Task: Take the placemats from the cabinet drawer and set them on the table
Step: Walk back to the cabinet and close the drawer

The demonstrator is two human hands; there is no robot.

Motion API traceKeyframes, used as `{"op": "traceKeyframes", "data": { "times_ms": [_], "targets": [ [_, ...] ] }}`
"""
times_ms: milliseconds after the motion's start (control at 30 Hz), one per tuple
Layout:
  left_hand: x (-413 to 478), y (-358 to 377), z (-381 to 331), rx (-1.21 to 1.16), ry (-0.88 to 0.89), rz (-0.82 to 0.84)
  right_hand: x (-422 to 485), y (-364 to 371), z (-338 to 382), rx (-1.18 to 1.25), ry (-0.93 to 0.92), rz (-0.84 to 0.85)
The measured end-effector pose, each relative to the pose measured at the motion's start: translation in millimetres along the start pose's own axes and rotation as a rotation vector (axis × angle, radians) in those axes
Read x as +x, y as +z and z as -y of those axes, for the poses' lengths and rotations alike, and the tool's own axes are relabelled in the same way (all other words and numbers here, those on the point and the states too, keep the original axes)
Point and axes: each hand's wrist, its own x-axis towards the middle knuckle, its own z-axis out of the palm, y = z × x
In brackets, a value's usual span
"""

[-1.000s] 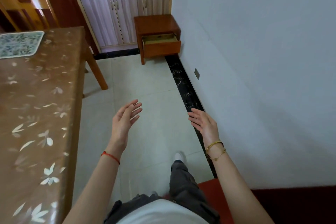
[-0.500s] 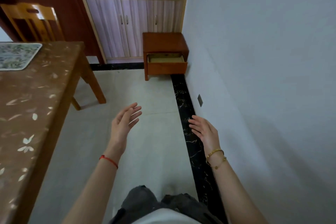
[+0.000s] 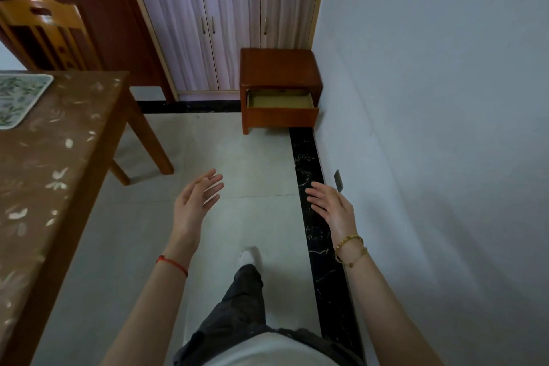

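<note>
We see one table [image 3: 59, 163] at left, its edge bordering open floor [image 3: 252, 163] that runs to one small cabinet [image 3: 279, 80] against the wall. Its single drawer [image 3: 280, 104] stands open; what it holds is unclear. One placemat [image 3: 17, 98] lies on the table's far end. Our left hand [image 3: 193, 205] and right hand [image 3: 332, 208] hang open, empty.

placemat [image 3: 20, 98] on table [image 3: 59, 181], left | cabinet [image 3: 279, 74] ahead against wall [image 3: 430, 98]
</note>
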Motion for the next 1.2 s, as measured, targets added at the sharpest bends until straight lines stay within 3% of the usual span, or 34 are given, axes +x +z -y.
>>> {"op": "traceKeyframes", "data": {
  "times_ms": [533, 867, 1200],
  "targets": [
    [261.2, 46.3, -57.7, 0.047, -0.058, 0.070, 229.1, 93.7, 58.5, 0.030, -0.001, -0.044],
    [379.4, 96.3, -61.6, 0.079, -0.124, 0.100, 351.1, 100.9, 78.8, 0.049, 0.061, -0.102],
    [505.1, 178.1, -60.5, 0.092, -0.192, -0.004, 515.9, 84.8, 111.2, -0.012, 0.192, -0.076]
  ]
}}
